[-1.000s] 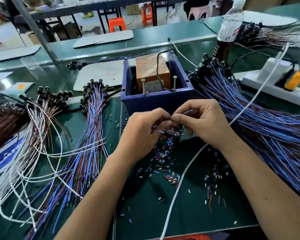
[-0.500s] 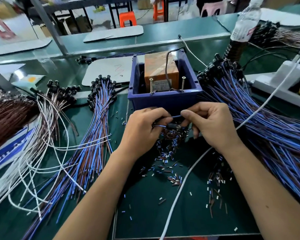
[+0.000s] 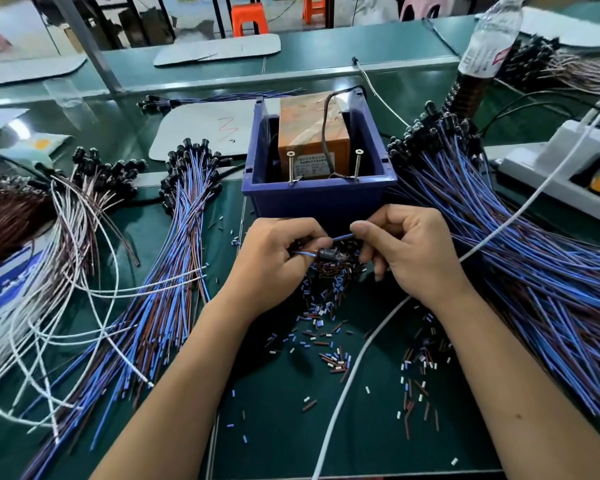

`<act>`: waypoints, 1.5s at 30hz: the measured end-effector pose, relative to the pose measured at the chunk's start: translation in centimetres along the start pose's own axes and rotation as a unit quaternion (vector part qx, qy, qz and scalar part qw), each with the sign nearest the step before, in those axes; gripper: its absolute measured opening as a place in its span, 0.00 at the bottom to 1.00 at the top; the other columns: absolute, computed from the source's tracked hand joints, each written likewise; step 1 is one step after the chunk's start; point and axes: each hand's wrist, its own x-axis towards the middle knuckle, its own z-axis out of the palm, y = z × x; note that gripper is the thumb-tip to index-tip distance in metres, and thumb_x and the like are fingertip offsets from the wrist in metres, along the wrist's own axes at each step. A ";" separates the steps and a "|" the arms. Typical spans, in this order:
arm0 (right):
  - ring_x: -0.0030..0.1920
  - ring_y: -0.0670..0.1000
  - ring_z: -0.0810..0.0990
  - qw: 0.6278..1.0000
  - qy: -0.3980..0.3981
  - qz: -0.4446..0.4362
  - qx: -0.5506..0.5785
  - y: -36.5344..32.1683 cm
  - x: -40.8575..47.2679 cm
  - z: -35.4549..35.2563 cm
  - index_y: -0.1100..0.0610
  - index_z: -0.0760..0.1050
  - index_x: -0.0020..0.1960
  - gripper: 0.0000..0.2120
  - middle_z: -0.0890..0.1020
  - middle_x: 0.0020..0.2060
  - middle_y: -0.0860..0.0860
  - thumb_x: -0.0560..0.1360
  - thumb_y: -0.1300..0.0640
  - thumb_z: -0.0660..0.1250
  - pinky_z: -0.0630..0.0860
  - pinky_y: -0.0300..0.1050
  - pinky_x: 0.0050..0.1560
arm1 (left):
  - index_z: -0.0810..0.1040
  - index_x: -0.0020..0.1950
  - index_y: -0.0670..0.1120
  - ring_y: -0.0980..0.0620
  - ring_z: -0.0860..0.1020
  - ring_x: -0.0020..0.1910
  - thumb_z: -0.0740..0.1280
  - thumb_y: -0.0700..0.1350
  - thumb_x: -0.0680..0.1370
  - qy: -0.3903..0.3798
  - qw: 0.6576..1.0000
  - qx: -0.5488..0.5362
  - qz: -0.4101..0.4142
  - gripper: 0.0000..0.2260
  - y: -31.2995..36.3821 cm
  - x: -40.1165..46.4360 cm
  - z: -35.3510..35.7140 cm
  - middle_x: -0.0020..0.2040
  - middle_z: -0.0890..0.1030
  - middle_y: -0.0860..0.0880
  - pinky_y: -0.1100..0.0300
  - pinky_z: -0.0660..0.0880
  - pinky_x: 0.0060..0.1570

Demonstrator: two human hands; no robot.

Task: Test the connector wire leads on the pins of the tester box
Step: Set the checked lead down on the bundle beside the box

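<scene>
Blue lead [image 3: 343,236] pinched at the right hand [image 3: 409,251], fingers curled round it, thumb and forefinger closed on its end. Left hand [image 3: 274,258] likewise clamped, fingers curled about the other blue lead [image 3: 305,253] of the same small black connector [image 3: 328,254], hanging between both hands just in front of the tester box. Tester box [image 3: 317,140]: orange block seated in a blue bin [image 3: 317,202], two upright screw pins [image 3: 291,168] at its near edge, left and right [image 3: 357,165]. Leads not touching either pin, held low, below the bin's front wall. Beneath the hands, on the green mat [image 3: 274,427], a scatter of cut insulation bits [image 3: 326,327], blue, brown, white. Left of bin, a bundle of blue-brown wires [image 3: 174,271] fanned out; right, a larger heap [image 3: 516,254]. White cable [image 3: 354,368] running diagonally under the right wrist. Plastic bottle [image 3: 489,46] far right, behind the heap.
</scene>
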 end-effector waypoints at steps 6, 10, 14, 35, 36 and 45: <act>0.22 0.49 0.75 1.000 0.003 -0.006 -0.009 -0.2 0.1 0.2 0.54 0.81 0.40 0.11 0.82 0.29 0.53 0.79 0.51 0.73 0.73 0.41 0.25 | 0.81 0.40 0.45 0.52 0.69 0.29 0.71 0.39 0.80 -0.010 1.000 -0.014 -0.007 0.09 0.0 0.1 -0.1 0.28 0.72 0.51 0.61 0.62 0.31; 0.23 0.47 0.73 1.000 0.010 -0.012 -0.025 -0.3 0.1 0.3 0.54 0.81 0.41 0.10 0.81 0.29 0.51 0.80 0.52 0.72 0.72 0.41 0.25 | 0.80 0.39 0.46 0.54 0.69 0.29 0.71 0.41 0.80 -0.015 1.000 0.002 -0.001 0.09 0.3 0.1 -0.2 0.28 0.72 0.52 0.62 0.62 0.31; 0.24 0.47 0.73 0.999 0.033 -0.005 -0.014 -0.3 0.1 0.5 0.50 0.79 0.42 0.10 0.79 0.30 0.48 0.81 0.50 0.70 0.70 0.41 0.23 | 0.81 0.40 0.46 0.53 0.70 0.29 0.70 0.42 0.79 -0.021 1.000 0.021 0.004 0.08 0.3 0.2 -0.1 0.28 0.74 0.51 0.60 0.64 0.31; 0.24 0.47 0.72 0.988 0.004 0.036 0.153 -1.7 -0.8 2.1 0.55 0.87 0.48 0.08 0.83 0.34 0.53 0.74 0.50 0.75 0.66 0.37 0.21 | 0.79 0.40 0.43 0.49 0.74 0.32 0.67 0.38 0.79 0.050 0.986 -0.150 -0.054 0.08 1.2 -0.6 0.9 0.32 0.77 0.48 0.55 0.69 0.32; 0.23 0.47 0.72 0.986 0.011 0.030 0.164 -1.8 -0.9 2.4 0.55 0.87 0.47 0.07 0.83 0.33 0.53 0.74 0.52 0.75 0.66 0.37 0.21 | 0.79 0.41 0.43 0.47 0.75 0.32 0.67 0.38 0.79 0.054 0.985 -0.154 -0.057 0.08 1.5 -0.6 1.2 0.33 0.78 0.47 0.54 0.71 0.33; 0.23 0.46 0.72 0.981 0.057 0.000 0.184 -2.5 -0.9 2.8 0.53 0.87 0.43 0.05 0.82 0.31 0.50 0.76 0.54 0.73 0.66 0.36 0.21 | 0.85 0.45 0.40 0.49 0.78 0.43 0.71 0.32 0.79 0.197 0.977 -0.081 -0.009 0.06 2.1 -0.3 1.7 0.43 0.79 0.46 0.54 0.75 0.42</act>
